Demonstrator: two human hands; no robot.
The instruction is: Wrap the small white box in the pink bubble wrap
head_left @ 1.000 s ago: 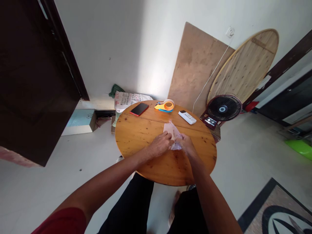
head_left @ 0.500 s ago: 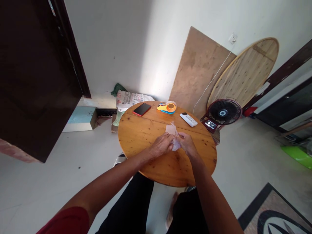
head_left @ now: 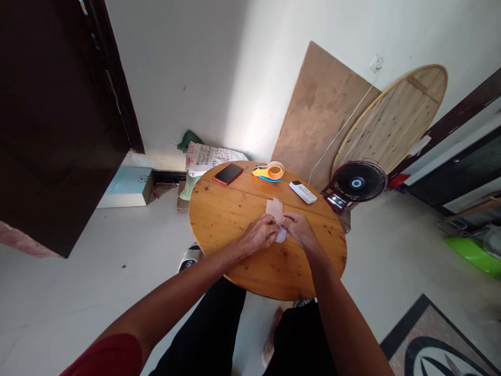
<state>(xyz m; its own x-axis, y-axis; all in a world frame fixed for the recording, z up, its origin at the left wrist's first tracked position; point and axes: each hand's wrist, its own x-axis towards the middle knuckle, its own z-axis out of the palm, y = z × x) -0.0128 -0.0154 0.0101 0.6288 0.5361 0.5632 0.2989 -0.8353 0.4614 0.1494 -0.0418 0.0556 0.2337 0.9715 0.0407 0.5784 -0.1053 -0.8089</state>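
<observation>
A small piece of thin, pale pinkish-white material (head_left: pixel 275 209), perhaps paper or plastic, lies over the middle of the round wooden table (head_left: pixel 219 219). My left hand (head_left: pixel 260 233) is closed on its left side, fingers bent. From the right, my right hand (head_left: pixel 298 227) pinches the same piece between thumb and fingers. Both hands nearly touch each other, and part of the piece shows below them. The fingertips partly hide its middle.
Along the table's far side are a red-edged phone (head_left: pixel 227 174), an orange and blue tape dispenser (head_left: pixel 269 172) and a white remote-like device (head_left: pixel 302 192). A fan (head_left: pixel 357 183) stands right of the table; boards lean on the wall.
The upper part of the pale piece now looks flatter and wider, and its lower part narrower. Both hands have shifted only slightly. The camera view has moved a little.
</observation>
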